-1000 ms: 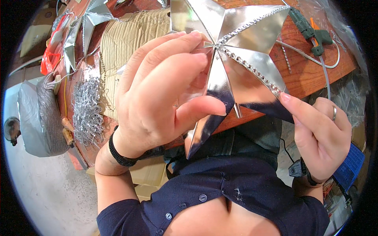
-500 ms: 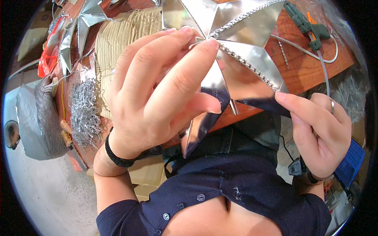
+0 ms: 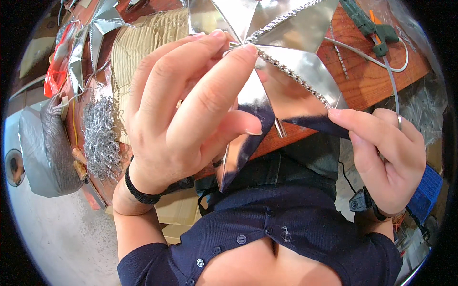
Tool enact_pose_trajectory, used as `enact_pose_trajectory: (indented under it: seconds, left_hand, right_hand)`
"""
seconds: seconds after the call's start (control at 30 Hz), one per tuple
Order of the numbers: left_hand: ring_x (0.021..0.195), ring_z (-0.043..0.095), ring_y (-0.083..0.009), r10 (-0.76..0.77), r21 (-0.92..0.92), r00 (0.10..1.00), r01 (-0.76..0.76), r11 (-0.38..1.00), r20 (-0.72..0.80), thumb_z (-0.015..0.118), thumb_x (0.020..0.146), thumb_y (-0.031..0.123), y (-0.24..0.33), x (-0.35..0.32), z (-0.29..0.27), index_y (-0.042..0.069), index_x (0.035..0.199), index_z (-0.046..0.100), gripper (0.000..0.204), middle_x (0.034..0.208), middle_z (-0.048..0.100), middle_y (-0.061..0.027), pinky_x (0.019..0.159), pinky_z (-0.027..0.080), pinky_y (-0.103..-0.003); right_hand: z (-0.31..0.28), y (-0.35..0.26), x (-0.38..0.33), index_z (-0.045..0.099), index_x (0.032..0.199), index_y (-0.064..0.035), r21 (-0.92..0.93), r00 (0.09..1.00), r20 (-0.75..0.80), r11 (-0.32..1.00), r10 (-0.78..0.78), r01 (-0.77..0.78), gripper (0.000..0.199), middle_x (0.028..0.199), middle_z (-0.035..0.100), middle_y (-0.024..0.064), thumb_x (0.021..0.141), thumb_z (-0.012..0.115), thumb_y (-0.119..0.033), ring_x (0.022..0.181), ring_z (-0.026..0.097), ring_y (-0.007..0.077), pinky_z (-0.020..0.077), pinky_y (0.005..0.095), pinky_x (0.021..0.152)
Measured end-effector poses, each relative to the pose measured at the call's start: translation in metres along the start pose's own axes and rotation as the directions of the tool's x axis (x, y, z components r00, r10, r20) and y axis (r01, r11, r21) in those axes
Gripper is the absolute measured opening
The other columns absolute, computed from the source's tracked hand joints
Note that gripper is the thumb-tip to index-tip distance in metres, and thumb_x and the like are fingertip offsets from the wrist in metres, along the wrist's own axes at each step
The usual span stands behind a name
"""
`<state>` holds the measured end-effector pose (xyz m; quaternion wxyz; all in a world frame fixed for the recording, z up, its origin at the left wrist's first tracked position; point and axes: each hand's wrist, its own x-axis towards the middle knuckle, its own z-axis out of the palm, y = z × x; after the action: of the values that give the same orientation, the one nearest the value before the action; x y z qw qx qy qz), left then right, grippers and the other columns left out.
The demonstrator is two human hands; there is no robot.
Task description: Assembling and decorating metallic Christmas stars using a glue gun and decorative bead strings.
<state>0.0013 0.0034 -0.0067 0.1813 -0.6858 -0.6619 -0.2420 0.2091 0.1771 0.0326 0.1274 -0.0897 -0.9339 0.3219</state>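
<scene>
A shiny silver folded star (image 3: 291,62) with mirror-like points fills the top middle. A beaded silver trim (image 3: 296,78) runs along one of its ridges. My left hand (image 3: 186,114) grips the star at its centre, fingertips pinching where the ridges meet. My right hand (image 3: 386,152) holds the tip of the star's lower right point between thumb and forefinger, at the end of the trim. The star's lower point (image 3: 241,148) hangs toward my dark blue shirt.
A wooden table (image 3: 367,81) holds a green glue gun (image 3: 369,26) with a white cord, a corrugated cardboard sheet (image 3: 138,43), another silver star (image 3: 102,24), a tangle of silver tinsel (image 3: 100,138) and red material (image 3: 57,71). A grey padded stool (image 3: 45,148) stands at left.
My left hand and the star have drifted slightly upward and closer to the camera. The right hand keeps its hold on the star's point.
</scene>
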Motion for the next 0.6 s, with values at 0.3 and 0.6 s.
enact_pose_trajectory:
  seconds: [0.3, 0.6]
  left_hand:
    - [0.099, 0.061, -0.0277, -0.065, -0.005, 0.997, 0.065, 0.998, 0.043, 0.057, 0.094, 0.035, 0.0058, 0.0022, -0.0043, 0.004, 0.117, 0.061, 0.038, 0.112, 0.062, -0.0167, 0.073, 0.052, -0.032]
    - [0.098, 0.061, -0.0264, -0.032, 0.000, 0.999, 0.032, 0.999, 0.020, 0.057, 0.093, 0.037, 0.0009, -0.0010, -0.0024, 0.005, 0.118, 0.061, 0.041, 0.113, 0.062, -0.0167, 0.071, 0.051, -0.031]
  right_hand:
    - [-0.0067, -0.0010, 0.0004, 0.069, 0.106, -0.0027, -0.029, 0.997, 0.061, 0.998, -0.057, 0.058, 0.038, 0.058, 0.040, 0.0040, 0.074, 0.059, 0.013, 0.051, 0.042, 0.0170, 0.0317, 0.0291, 0.049]
    - [-0.0031, 0.0014, 0.0036, 0.068, 0.112, -0.0006, -0.105, 0.991, 0.090, 0.988, -0.101, 0.111, 0.045, 0.058, 0.038, 0.0041, 0.068, 0.061, 0.010, 0.051, 0.041, 0.0175, 0.0332, 0.0303, 0.049]
